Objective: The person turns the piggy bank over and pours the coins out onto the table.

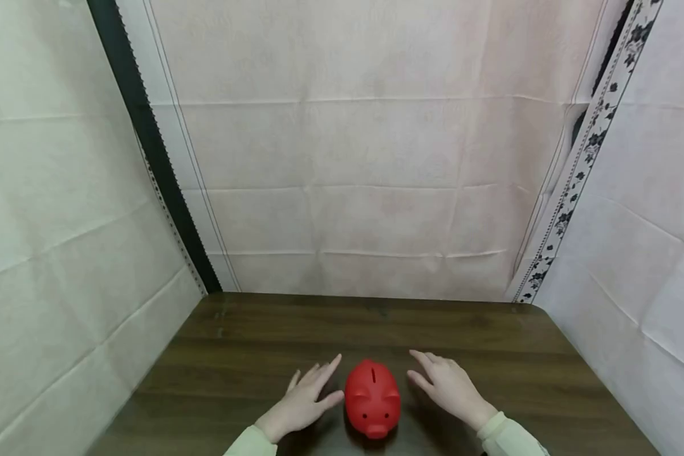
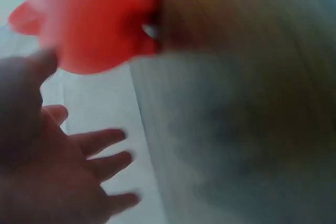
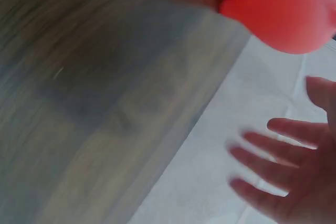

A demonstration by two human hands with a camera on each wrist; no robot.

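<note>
A red piggy bank (image 1: 373, 399) with a coin slot on its back stands on the brown wooden table, its snout towards the person. Just left of it is my left hand (image 1: 303, 402), fingers spread and straight, the thumb tip right at the bank's side. On the other side my right hand (image 1: 449, 386) hovers with fingers extended, a small gap between it and the bank. Both wrist views are blurred; the piggy bank (image 2: 97, 19) fills the upper left of the left wrist view and the upper right of the right wrist view.
The wooden table (image 1: 234, 354) reaches back to a white cloth wall (image 1: 376, 209). More cloth hangs at the left (image 1: 63, 240) and right (image 1: 633, 240), with a dark strip (image 1: 154, 145) and a flower-patterned border (image 1: 581, 171) at the corners.
</note>
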